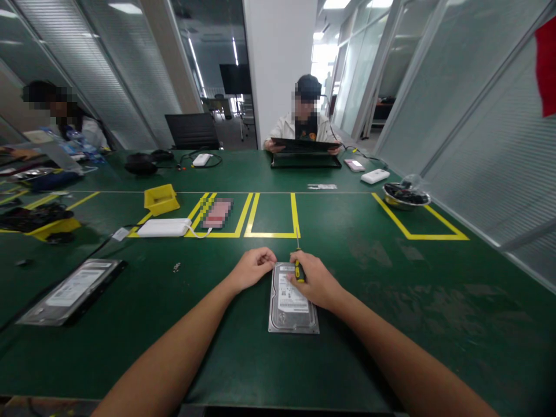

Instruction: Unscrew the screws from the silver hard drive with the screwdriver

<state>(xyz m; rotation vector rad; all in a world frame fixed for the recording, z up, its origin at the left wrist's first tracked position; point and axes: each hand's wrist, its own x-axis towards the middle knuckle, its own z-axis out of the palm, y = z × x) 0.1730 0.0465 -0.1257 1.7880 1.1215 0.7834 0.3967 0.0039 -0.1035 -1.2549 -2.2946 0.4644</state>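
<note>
Hard drive (292, 298): flat on the green counter (391, 324), label up, lid still on; silver casing unmarked.
Screwdriver (297, 267): yellow-black handle, shaft pointing away.
Right hand (316, 282): grip closed around the screwdriver, resting on the drive's far corner.
Left hand (253, 267): curled at the far-left corner, steadying.
Progress: judged early; loose screw (176, 267) lies nearby.
Surroundings: second drive (72, 289) at left.

Two bare forearms, sleeveless to the elbows, left hand (254, 267) and right hand (315, 281) ungloved
</note>
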